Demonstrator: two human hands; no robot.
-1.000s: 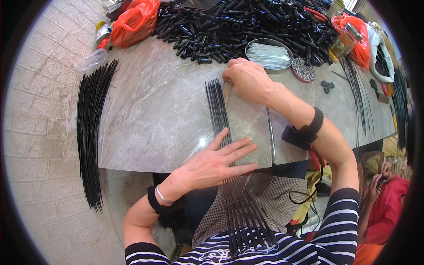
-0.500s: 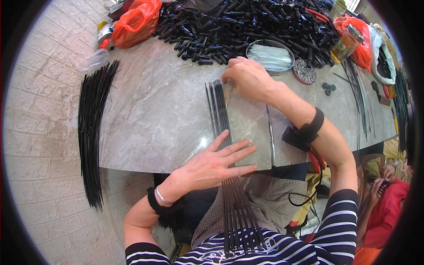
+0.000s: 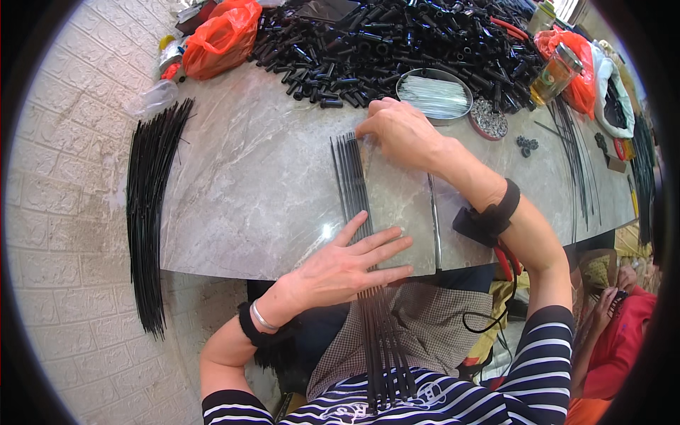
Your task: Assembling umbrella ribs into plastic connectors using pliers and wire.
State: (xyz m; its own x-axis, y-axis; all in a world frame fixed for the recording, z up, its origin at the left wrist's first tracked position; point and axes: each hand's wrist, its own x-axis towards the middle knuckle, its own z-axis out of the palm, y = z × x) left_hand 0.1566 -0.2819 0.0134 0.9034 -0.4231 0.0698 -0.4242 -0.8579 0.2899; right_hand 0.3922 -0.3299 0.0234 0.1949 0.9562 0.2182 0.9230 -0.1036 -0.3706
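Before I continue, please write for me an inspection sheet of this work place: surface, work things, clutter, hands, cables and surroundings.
Surface: grey marbled table.
Work things: row of thin black rods, reaching past the near table edge.
Clutter: heap of black tubes, round tin of clear strips, orange-red bag.
Hands: left hand spread over the rods; right hand at their far ends, fingertip grip unclear.
Cables: black cable looping below the right forearm.
Surroundings: pale brick-patterned wall left; person in red right.
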